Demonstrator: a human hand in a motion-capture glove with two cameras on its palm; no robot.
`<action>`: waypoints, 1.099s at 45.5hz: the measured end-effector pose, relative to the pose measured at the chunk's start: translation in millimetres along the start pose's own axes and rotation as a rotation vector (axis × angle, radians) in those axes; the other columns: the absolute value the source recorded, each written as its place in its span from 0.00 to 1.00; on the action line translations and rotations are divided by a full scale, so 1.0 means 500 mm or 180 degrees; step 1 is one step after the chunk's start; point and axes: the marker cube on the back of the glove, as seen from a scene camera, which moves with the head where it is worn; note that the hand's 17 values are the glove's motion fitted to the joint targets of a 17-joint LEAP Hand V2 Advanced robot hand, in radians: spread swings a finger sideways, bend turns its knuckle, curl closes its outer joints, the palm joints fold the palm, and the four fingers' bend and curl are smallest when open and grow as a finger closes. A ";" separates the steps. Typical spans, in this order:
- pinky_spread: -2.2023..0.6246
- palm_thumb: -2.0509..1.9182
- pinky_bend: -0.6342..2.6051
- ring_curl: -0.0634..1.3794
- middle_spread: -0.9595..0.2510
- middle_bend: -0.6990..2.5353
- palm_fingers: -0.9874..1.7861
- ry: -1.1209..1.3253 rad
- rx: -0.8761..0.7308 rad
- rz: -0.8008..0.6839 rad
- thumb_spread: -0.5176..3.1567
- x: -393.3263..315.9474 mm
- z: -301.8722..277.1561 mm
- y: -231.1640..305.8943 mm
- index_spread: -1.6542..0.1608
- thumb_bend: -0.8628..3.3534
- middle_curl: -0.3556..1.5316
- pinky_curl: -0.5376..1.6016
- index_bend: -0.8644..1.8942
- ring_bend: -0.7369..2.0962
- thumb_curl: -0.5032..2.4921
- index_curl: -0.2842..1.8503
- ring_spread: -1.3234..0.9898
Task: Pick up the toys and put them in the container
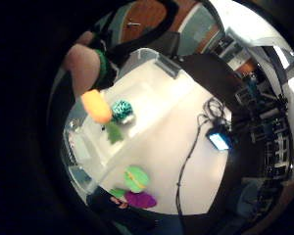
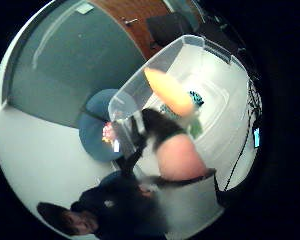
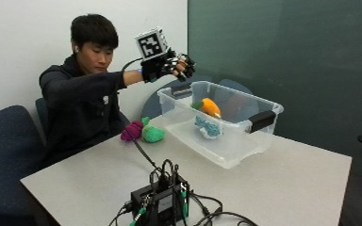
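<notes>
Toys: an orange toy (image 3: 209,107) hangs in mid-air inside the clear container (image 3: 231,150), below the raised, open-fingered right hand (image 3: 168,67).
A teal toy (image 3: 207,128) lies inside; green (image 3: 152,134) and purple (image 3: 131,131) toys sit on the bench (image 3: 294,188), left of it.

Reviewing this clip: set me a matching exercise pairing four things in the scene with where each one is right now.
Things:
1. orange carrot-shaped toy
2. teal crocheted toy
3. purple crocheted toy
4. black-gloved right hand

Places:
A. on the table beside the green crocheted toy
B. raised above the clear plastic container
C. lying on the container's floor
D. in the air inside the container, under the hand

Pairs: 1-D, 2-C, 3-A, 4-B
</notes>
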 end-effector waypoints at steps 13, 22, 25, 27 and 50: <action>0.70 0.54 0.58 0.29 0.71 0.39 0.44 -0.0780 -0.0852 0.1007 0.51 0.089 0.121 0.255 0.84 0.21 0.45 0.46 0.38 0.67 0.29 0.24 0.48; 0.73 0.56 0.56 0.27 0.74 0.38 0.36 -0.0799 -0.1699 0.0915 0.51 0.086 0.282 0.328 0.85 0.21 0.45 0.46 0.37 0.61 0.29 0.26 0.50; 0.72 0.56 0.58 0.27 0.75 0.36 0.38 -0.0827 -0.1746 0.0829 0.51 0.066 0.308 0.327 0.85 0.21 0.44 0.45 0.36 0.63 0.29 0.26 0.49; 0.70 0.56 0.59 0.28 0.74 0.36 0.42 -0.0854 -0.1740 0.0774 0.51 0.054 0.319 0.322 0.85 0.20 0.43 0.45 0.34 0.67 0.29 0.24 0.48; 0.64 0.68 0.57 0.33 0.65 0.42 0.72 -0.0592 -0.0899 0.0685 0.42 0.061 0.257 0.236 0.83 0.24 0.47 0.45 0.38 0.74 0.36 0.22 0.46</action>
